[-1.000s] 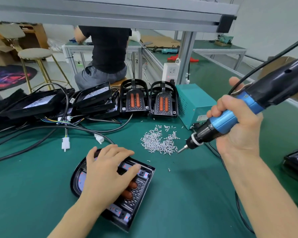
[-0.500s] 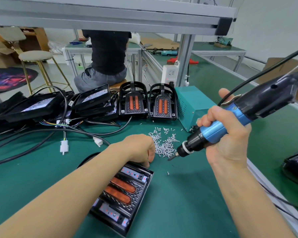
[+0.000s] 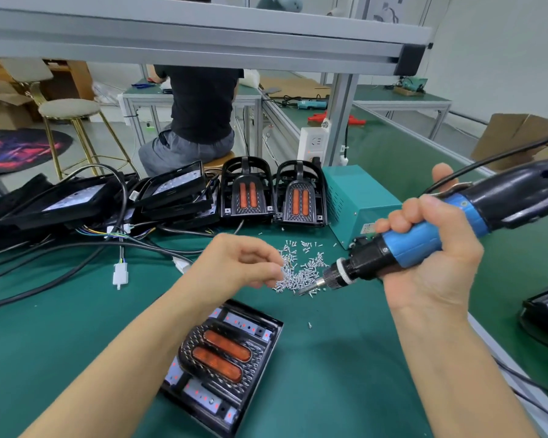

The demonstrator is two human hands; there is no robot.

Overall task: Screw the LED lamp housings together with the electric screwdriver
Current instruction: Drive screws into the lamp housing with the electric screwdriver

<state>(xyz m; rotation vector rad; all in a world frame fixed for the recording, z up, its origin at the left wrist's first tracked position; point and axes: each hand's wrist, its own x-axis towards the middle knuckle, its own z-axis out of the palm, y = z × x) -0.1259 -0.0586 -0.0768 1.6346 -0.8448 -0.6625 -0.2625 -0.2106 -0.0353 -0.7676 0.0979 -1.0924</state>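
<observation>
The screwdriver [image 3: 424, 245] is gripped by the right hand [image 3: 431, 257], the fingers wrapped around its blue grip, and its bit is pointed down and to the left, into the near edge of the screw pile [image 3: 301, 270]. The left hand [image 3: 234, 267] is held over the left edge of the same pile with the fingers curled and the fingertips drawn together; whether a screw is pinched there cannot be told. Between the two hands only the screws and the bit are found.

The housing [image 3: 225, 361] is laid flat on the green mat [image 3: 345, 374], below the left hand and partly covered by the left forearm; two orange lenses are seen on it. A single screw [image 3: 310, 325] is seen on the mat just right of the housing.

Behind the pile, two more housings [image 3: 272, 194] are stood upright side by side. A teal box [image 3: 351, 200] is placed right of them, behind the screwdriver tip. Left of the left hand, black panels [image 3: 108, 197] are stacked with cables [image 3: 45, 267] and a white connector [image 3: 120, 275] lying in front of them. Another black lamp [image 3: 544, 314] is cut by the frame edge, right of the right forearm. Far behind, a seated person [image 3: 200, 121] and a stool [image 3: 73, 112] are seen
</observation>
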